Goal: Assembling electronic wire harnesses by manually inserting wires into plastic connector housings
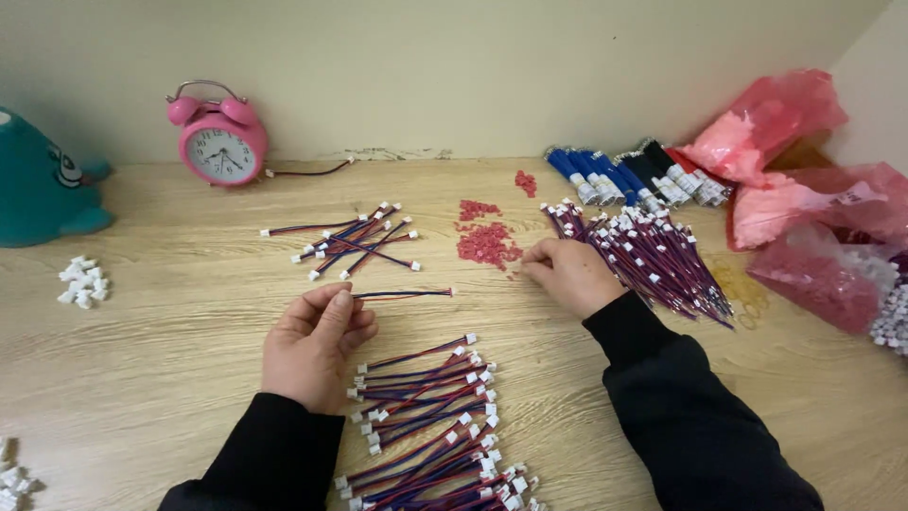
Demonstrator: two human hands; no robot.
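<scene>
**Short wire held at one end while small red pieces are reached for on a wooden desk**

At the far left of the desk (pixel 170 312) a teal rounded toy (pixel 43 185) is seen, with a little heap of white connector housings (pixel 83 282) in front of it and a pink alarm clock (pixel 219 142) against the wall. Near the centre, the left hand (pixel 317 345) is raised slightly, its grip pinched on one end of a single red-and-blue wire (pixel 402 294), which sticks out to the right. A loose fan of similar wires (pixel 355 241) lies behind it, and a longer row of plugged wires (pixel 430 416) lies in front. To the right, the right hand (pixel 567 274) rests with fingertips pressed together at the edge of a scatter of small red pieces (pixel 487 241); whether one is pinched cannot be told. A dense bundle of wires (pixel 653 260) and pink plastic bags (pixel 804 189) lie beyond.

The red pieces are tiny and loose, so they could be knocked apart or dropped. The held wire could slip, being gripped at its tip only.
</scene>
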